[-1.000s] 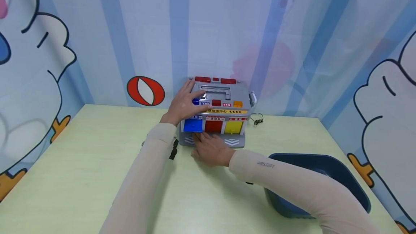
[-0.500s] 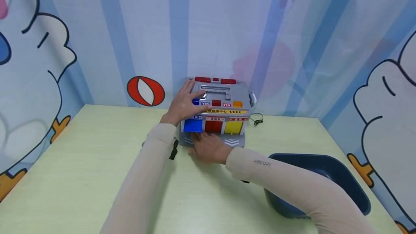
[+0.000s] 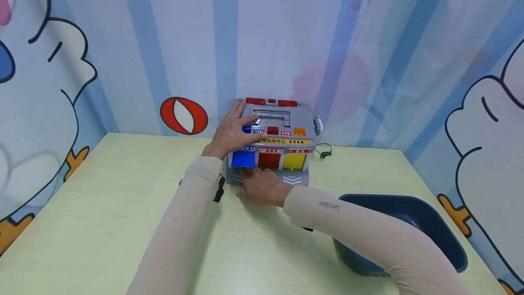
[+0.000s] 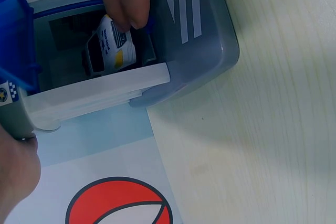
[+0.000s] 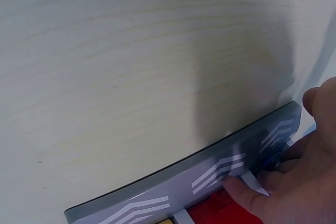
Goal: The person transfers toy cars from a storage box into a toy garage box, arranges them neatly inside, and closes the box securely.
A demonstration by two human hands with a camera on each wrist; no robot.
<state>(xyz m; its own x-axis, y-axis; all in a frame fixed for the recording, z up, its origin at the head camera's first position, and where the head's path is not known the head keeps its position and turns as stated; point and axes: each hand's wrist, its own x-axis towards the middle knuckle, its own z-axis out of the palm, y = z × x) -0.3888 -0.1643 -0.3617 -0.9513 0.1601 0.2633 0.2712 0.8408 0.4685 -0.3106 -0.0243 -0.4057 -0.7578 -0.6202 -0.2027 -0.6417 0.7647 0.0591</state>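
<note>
A grey toy garage point(image 3: 300, 113) with blue, red and yellow doors stands at the back of the table. Its blue door point(image 3: 243, 159) is swung up. My left hand point(image 3: 231, 133) rests spread on the roof's left front corner, thumb along the yellow sign. At the blue bay, my right hand point(image 3: 263, 187) reaches in over the ramp. In the left wrist view, its fingertips touch the rear of a small white toy car point(image 4: 111, 48) with yellow and dark markings, which sits inside the bay. In the head view the car is hidden.
A dark blue bin point(image 3: 382, 199) stands at the right, partly under my right forearm. A thin black cable point(image 3: 325, 153) lies beside the garage. The printed curtain point(image 3: 266, 35) hangs right behind it. A black strap point(image 3: 219, 189) hangs by my left wrist.
My right hand has moved slightly forward and to the left, toward the blue bay. The left hand and the garage have stayed where they were.
</note>
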